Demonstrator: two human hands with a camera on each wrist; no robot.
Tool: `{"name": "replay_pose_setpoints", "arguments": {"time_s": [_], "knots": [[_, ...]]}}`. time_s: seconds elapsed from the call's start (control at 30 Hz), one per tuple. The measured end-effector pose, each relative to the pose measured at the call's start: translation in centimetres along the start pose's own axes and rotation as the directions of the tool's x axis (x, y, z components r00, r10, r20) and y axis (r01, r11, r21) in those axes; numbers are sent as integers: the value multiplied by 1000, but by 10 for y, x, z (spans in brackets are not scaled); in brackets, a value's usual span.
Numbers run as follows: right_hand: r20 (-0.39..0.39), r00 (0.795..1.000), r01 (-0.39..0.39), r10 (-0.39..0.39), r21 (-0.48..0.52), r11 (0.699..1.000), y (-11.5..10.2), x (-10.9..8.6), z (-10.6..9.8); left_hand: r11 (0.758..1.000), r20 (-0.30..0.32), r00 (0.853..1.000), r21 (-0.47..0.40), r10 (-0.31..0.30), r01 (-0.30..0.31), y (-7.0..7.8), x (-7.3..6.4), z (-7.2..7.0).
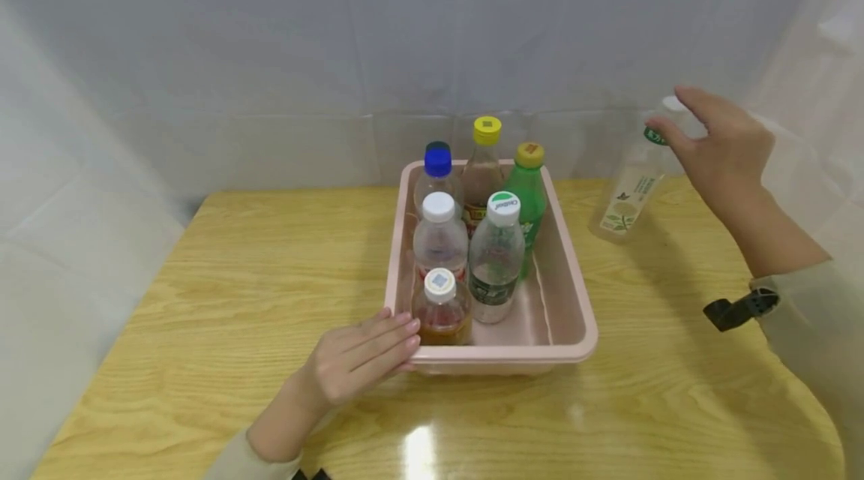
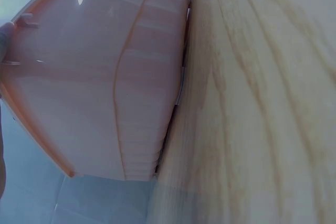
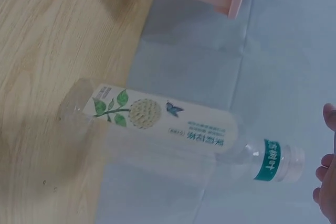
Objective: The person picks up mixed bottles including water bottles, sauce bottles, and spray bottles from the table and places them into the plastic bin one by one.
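My left hand (image 1: pixel 358 356) rests on the near left corner of a pink plastic basin (image 1: pixel 583 337), its fingers straight over the rim. In the left wrist view, the basin's outer wall (image 2: pixel 79 77) is seen, with a little of the hand at the left edge. Right of the basin, a clear plastic bottle (image 1: pixel 628 199) with a white cap and a floral label stands on the table. My right hand (image 1: pixel 732 142) is beside its cap, thumb and fingers spread apart. The right wrist view shows a gap between the bottle (image 3: pixel 184 124) and the fingers (image 3: pixel 325 171).
Several bottles stand in the basin, among them a green one with a yellow cap (image 1: pixel 529 157), one with a blue cap (image 1: pixel 437 163) and a short one with brown liquid (image 1: pixel 442 330). The wooden table (image 1: pixel 270 262) meets a pale sheet (image 1: pixel 270 90) behind.
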State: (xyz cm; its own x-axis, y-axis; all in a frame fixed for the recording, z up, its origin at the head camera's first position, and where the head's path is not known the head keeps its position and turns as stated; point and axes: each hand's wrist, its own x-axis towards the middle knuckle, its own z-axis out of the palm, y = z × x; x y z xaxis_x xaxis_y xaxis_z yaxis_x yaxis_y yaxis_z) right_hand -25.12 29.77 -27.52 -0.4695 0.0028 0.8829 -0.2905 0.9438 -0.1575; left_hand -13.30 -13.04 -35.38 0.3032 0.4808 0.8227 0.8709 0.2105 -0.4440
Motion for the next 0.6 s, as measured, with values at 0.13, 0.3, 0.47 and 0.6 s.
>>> {"name": "replay_pose_setpoints", "arguments": {"time_s": [0.13, 0.3, 0.47, 0.6], "knots": [[28, 999, -36, 36, -29, 999, 7, -1, 2, 1000, -3, 1000, 0, 3, -3, 0, 0, 0], [66, 994, -87, 91, -60, 994, 17, -3, 5, 1000, 0, 1000, -1, 6, -6, 0, 1, 0], [106, 989, -93, 101, -80, 992, 22, -3, 7, 1000, -3, 1000, -3, 4, -4, 0, 1, -1], [162, 979, -115, 126, -79, 990, 23, -1, 8, 1000, -9, 1000, -5, -1, 1, 0, 0, -1]]}}
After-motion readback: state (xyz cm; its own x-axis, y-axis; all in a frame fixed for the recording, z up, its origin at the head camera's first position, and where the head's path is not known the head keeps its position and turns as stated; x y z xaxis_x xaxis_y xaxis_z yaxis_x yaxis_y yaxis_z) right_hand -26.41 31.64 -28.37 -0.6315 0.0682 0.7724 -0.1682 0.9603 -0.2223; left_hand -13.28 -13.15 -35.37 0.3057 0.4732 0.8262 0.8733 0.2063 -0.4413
